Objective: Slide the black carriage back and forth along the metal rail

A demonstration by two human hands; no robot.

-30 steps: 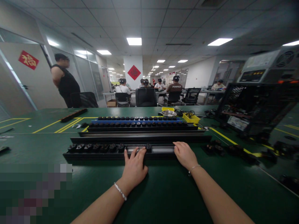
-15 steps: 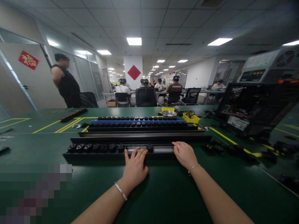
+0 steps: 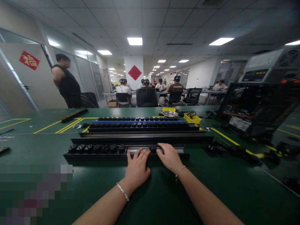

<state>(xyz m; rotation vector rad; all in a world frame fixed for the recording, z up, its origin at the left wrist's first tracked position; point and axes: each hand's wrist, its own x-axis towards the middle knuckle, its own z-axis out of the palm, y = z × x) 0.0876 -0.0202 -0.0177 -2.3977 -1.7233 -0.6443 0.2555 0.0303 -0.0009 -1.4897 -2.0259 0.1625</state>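
The left grip point(image 3: 138, 170) is resting over the front rail point(image 3: 126, 158), its fingers spreading loosely and its thumb standing apart, with nothing closing inside it. Its foremost fingertips are reaching the left side of a single black block point(image 3: 153, 148), which is sitting on the rail's silver strip right of the middle. The right grip point(image 3: 170, 156) is lying just right of that block, its thumb and forefinger pointing toward it; whether they are pinching it, I cannot tell.

A row of similar blocks point(image 3: 93, 148) is filling the rail's left part, and bare strip is showing between the row and the single block. Behind, more rails point(image 3: 93, 140) are lying parallel on the green surface point(image 3: 93, 193), the far ones carrying rows of blocks. Loose parts point(image 3: 217, 149) are lying near the rail's right end. Farther back, a metal bowl point(image 3: 170, 114) and a yellow bin point(image 3: 192, 119) are standing close together.
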